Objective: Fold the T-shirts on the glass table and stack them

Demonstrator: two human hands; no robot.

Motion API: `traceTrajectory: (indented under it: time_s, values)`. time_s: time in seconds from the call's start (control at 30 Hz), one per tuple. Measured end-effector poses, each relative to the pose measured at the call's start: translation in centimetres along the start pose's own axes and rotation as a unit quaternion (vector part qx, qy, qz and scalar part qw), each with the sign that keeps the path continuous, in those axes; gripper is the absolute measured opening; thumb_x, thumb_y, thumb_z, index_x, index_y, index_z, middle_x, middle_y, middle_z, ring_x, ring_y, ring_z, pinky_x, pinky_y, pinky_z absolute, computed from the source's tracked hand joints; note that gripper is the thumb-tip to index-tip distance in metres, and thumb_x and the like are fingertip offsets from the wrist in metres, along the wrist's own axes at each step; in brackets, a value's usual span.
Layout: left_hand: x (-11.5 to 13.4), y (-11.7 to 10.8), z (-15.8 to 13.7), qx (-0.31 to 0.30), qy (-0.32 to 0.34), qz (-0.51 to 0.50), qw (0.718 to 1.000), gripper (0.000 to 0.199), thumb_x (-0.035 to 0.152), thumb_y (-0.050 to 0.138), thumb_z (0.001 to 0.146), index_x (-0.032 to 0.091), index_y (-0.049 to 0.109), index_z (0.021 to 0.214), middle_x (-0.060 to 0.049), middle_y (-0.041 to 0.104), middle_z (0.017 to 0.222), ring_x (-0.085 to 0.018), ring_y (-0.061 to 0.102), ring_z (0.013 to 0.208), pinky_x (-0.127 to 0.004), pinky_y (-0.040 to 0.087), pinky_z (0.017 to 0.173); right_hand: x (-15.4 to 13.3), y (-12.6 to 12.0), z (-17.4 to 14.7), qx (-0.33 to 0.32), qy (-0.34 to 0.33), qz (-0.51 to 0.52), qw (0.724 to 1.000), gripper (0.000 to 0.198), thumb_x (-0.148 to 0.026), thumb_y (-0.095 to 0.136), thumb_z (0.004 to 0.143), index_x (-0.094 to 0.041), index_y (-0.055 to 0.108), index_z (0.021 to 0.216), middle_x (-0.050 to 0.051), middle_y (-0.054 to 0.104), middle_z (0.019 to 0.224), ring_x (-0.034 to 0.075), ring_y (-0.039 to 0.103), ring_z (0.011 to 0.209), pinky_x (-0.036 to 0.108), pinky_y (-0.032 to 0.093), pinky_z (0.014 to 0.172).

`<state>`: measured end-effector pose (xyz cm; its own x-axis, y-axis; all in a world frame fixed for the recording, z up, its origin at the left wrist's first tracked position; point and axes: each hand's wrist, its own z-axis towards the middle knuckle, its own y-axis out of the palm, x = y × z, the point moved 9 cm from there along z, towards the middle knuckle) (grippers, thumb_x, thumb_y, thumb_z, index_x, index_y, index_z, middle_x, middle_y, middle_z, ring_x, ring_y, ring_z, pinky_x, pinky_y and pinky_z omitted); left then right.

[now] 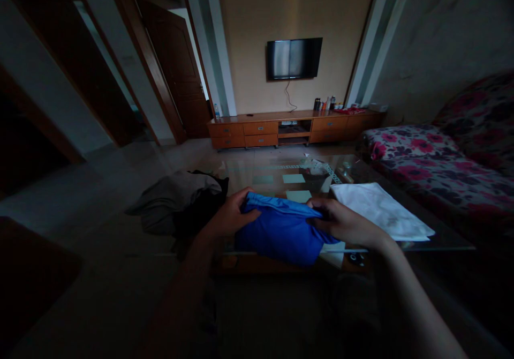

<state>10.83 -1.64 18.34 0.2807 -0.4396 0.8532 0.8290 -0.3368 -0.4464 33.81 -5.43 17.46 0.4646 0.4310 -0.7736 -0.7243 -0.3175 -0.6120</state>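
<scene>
A blue piece of cloth or clothing (281, 233) with a lighter blue upper edge hangs between my two hands, over the near edge of the glass table. My left hand (236, 211) is closed on its upper left corner. At the right end, my right hand (335, 219) pinches the same edge, fingers partly hidden by the fabric. To the right, a folded white cloth (381, 209) lies flat on the table. A heap of grey and black clothes (180, 198) sits on the left side.
The glass coffee table (445, 236) has a patterned border. Small items, among them an ashtray-like glass object (345, 174), stand at its far right. A flower-patterned sofa (417, 144) is on the right. Beyond are a low wooden cabinet (261, 128) and a wall television (294, 59).
</scene>
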Motion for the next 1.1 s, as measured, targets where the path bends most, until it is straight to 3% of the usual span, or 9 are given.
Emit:
traceTrajectory:
  time_s: [0.17, 0.33, 0.47, 0.63, 0.83, 0.9, 1.03, 1.1]
  values:
    - [0.3, 0.0, -0.1, 0.009, -0.020, -0.012, 1.000, 0.021, 0.035, 0.064, 0.087, 0.020, 0.054, 0.097, 0.002, 0.056, 0.086, -0.015, 0.055, 0.083, -0.025, 0.044, 0.076, -0.2, -0.2, -0.1, 0.003, 0.003, 0.014, 1.000, 0.016, -0.029, 0.062, 0.090, -0.022, 0.068, 0.103, 0.002, 0.067, 0.087, 0.016, 0.059, 0.075, 0.026, 0.048, 0.065]
    - [0.4, -0.4, -0.2, 0.029, -0.029, 0.001, 0.999, 0.019, 0.035, 0.063, 0.087, 0.021, 0.052, 0.094, 0.003, 0.053, 0.083, -0.015, 0.054, 0.081, -0.025, 0.044, 0.073, 0.5, 1.1, -0.1, -0.008, 0.014, 0.006, 1.000, 0.044, -0.025, 0.081, 0.070, -0.023, 0.068, 0.113, 0.002, 0.070, 0.094, 0.019, 0.063, 0.082, 0.027, 0.050, 0.068]
    - [0.2, -1.3, -0.4, 0.039, -0.035, 0.016, 0.998, 0.021, 0.036, 0.064, 0.086, 0.021, 0.051, 0.094, 0.004, 0.052, 0.081, -0.015, 0.053, 0.078, -0.025, 0.044, 0.071, 1.0, 1.7, 0.1, -0.017, 0.021, -0.016, 0.999, 0.032, -0.014, 0.072, 0.071, -0.022, 0.072, 0.101, 0.002, 0.069, 0.085, 0.017, 0.061, 0.074, 0.027, 0.048, 0.063]
    - [-0.5, -2.7, -0.7, 0.052, -0.040, -0.003, 0.998, 0.022, 0.038, 0.064, 0.087, 0.021, 0.051, 0.094, 0.004, 0.052, 0.081, -0.014, 0.053, 0.077, -0.024, 0.044, 0.069, -0.6, 0.0, -0.5, 0.007, 0.010, -0.004, 1.000, 0.009, -0.023, 0.069, 0.080, -0.022, 0.073, 0.088, 0.000, 0.066, 0.073, 0.017, 0.057, 0.068, 0.028, 0.048, 0.063]
    - [-2.2, -3.9, -0.5, 0.085, -0.039, -0.071, 0.993, 0.030, 0.041, 0.071, 0.084, 0.020, 0.053, 0.096, 0.001, 0.058, 0.085, -0.016, 0.058, 0.082, -0.026, 0.048, 0.073, -2.7, -0.5, -1.1, -0.015, -0.006, -0.008, 1.000, 0.016, -0.035, 0.062, 0.091, -0.023, 0.072, 0.091, -0.001, 0.065, 0.075, 0.015, 0.055, 0.068, 0.027, 0.045, 0.062]
    - [-2.8, -3.7, -0.7, 0.064, -0.052, -0.074, 0.994, 0.030, 0.041, 0.071, 0.084, 0.020, 0.054, 0.096, 0.000, 0.059, 0.086, -0.016, 0.059, 0.084, -0.027, 0.048, 0.074, -2.4, -0.6, -1.1, -0.009, -0.002, -0.008, 1.000, 0.017, -0.035, 0.061, 0.092, -0.022, 0.071, 0.093, -0.001, 0.065, 0.076, 0.015, 0.055, 0.067, 0.027, 0.044, 0.061]
    - [-3.6, -2.4, -1.1, -0.042, -0.082, -0.067, 0.993, 0.032, 0.040, 0.075, 0.081, 0.020, 0.056, 0.096, 0.001, 0.060, 0.084, -0.015, 0.060, 0.081, -0.026, 0.049, 0.072, -1.2, -0.5, -0.4, -0.001, -0.003, 0.003, 1.000, 0.013, -0.030, 0.061, 0.091, -0.022, 0.070, 0.090, 0.000, 0.066, 0.076, 0.015, 0.057, 0.067, 0.027, 0.045, 0.061]
    - [-3.4, -2.9, -0.7, -0.014, -0.073, -0.059, 0.995, 0.033, 0.037, 0.076, 0.080, 0.019, 0.057, 0.101, 0.001, 0.062, 0.085, -0.016, 0.062, 0.079, -0.026, 0.049, 0.071, -0.8, -1.0, 0.6, 0.036, -0.013, -0.008, 0.999, 0.013, -0.028, 0.059, 0.091, -0.021, 0.069, 0.086, 0.000, 0.065, 0.075, 0.016, 0.057, 0.067, 0.027, 0.046, 0.062]
